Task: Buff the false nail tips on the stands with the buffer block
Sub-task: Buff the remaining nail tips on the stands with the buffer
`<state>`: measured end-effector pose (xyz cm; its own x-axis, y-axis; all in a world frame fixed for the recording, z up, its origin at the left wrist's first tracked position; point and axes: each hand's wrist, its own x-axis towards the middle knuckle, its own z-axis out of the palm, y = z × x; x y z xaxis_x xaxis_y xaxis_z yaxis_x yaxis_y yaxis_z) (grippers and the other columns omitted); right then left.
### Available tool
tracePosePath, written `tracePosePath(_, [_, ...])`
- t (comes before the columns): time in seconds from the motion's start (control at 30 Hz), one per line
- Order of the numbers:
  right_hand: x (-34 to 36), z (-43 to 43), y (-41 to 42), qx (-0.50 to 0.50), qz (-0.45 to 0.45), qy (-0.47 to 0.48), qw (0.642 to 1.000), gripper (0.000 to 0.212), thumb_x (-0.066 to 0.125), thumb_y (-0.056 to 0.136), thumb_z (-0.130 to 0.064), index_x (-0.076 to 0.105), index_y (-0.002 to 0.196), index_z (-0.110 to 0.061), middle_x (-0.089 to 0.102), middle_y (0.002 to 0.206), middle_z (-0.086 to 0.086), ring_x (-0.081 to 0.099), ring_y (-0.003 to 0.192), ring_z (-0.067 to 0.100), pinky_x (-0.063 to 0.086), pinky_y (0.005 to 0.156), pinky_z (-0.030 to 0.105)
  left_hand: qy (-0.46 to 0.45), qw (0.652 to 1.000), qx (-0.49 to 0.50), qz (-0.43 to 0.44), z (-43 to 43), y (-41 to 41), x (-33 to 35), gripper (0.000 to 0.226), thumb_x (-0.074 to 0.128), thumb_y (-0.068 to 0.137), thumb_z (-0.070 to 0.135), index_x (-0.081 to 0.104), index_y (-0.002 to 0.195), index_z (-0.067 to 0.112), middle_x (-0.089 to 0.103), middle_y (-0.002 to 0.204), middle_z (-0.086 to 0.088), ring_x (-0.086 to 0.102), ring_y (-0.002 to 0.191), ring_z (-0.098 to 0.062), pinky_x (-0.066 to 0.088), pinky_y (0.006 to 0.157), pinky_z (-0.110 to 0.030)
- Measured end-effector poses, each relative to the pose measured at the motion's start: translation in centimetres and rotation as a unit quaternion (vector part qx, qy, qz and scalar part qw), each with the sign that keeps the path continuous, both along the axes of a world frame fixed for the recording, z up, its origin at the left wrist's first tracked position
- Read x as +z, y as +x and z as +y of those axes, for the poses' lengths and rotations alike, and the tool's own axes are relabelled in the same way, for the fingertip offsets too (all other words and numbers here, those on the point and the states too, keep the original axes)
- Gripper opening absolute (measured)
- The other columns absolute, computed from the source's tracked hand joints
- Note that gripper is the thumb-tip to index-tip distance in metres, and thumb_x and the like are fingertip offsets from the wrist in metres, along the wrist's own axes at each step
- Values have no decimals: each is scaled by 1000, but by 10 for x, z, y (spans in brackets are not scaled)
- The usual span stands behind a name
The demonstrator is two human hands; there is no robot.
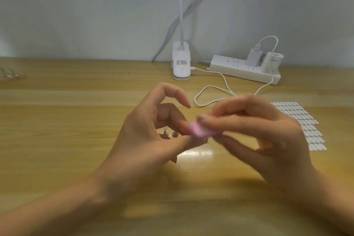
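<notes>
Between the hands, the buffer (199,130) is pinched by the right hand (268,130) against a stand (169,134) pinched by the left hand (145,140). Light, short strokes are advised.

My buffer block (200,130) was pale pink. The table (76,120) was honey-yellow wood with lighter grain bands. The lamp clip (181,63), its cable (210,86) and the power strip (243,69) were white; the sheet (302,124) carried rows of white ovals.
</notes>
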<state>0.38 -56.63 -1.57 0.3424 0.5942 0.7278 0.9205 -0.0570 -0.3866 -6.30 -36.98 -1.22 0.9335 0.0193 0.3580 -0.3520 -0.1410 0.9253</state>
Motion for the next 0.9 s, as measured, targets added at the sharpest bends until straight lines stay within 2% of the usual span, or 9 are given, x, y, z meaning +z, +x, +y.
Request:
tracePosePath(0.07, [0, 0, 1, -2, -10, -8, 1000, 25, 66, 93, -10, 67, 118, -12, 65, 107, 6, 67, 100, 19, 52, 84, 28, -6, 1000, -3, 1, 0, 0, 0, 38, 83, 65, 30, 58, 93, 34, 62, 63, 6, 58, 54, -2, 46, 45, -20])
tracePosePath(0.13, [0, 0, 0, -12, 4, 6, 1000, 25, 66, 92, -10, 67, 117, -10, 65, 106, 8, 68, 100, 20, 54, 83, 32, -3, 1000, -4, 1, 1, 1, 0, 39, 83, 65, 29, 58, 93, 34, 64, 64, 5, 59, 54, -2, 47, 46, -21])
tracePosePath(0.23, [2, 0, 1, -3, -6, -6, 1000, 24, 67, 93, -9, 67, 117, -12, 65, 106, 5, 67, 99, 20, 50, 84, 25, 1, 1000, -2, -5, 1, 1, 0, 38, 82, 65, 30, 57, 94, 34, 63, 64, 5, 57, 52, -2, 46, 46, -19])
tracePosePath(0.33, [1, 0, 1, -13, 8, 1, 1000, 24, 68, 94, -8, 67, 117, -9, 65, 107, 6, 67, 101, 19, 53, 83, 30, 9, 1000, -1, -6, 2, 1, -1, 39, 83, 65, 29, 57, 94, 35, 65, 65, 6, 59, 55, -3, 47, 47, -20])
tracePosePath(0.47, [1, -1, 0, -10, -18, -12, 1000, 24, 65, 94, -12, 67, 118, -11, 65, 107, 6, 67, 99, 20, 52, 83, 28, 14, 1000, 3, -6, 1, 0, -2, 38, 83, 66, 28, 58, 94, 36, 63, 63, 8, 57, 50, -2, 45, 47, -17])
tracePosePath(0.7, [4, -1, 3, -18, 2, 18, 1000, 24, 70, 92, -8, 67, 116, -9, 65, 105, 8, 68, 100, 21, 55, 81, 35, 12, 1000, -12, -3, -2, -2, 0, 47, 83, 65, 24, 60, 104, 37, 69, 67, 2, 65, 56, -9, 50, 47, -23])
tracePosePath(0.8, [3, -2, -3, -4, -17, 3, 1000, 22, 68, 93, -12, 68, 115, -13, 64, 106, 4, 68, 98, 18, 53, 83, 32, 18, 1000, 9, -16, 1, -1, 4, 46, 83, 67, 28, 59, 106, 35, 69, 68, 0, 63, 52, -11, 48, 46, -22])
tracePosePath(0.9, [2, -1, -5, -15, -27, -11, 999, 22, 69, 92, -12, 70, 114, -12, 65, 105, 3, 68, 97, 18, 53, 84, 29, 17, 999, 27, -20, 5, 3, 7, 45, 83, 70, 17, 58, 105, 31, 70, 69, 0, 64, 55, -12, 48, 45, -22])
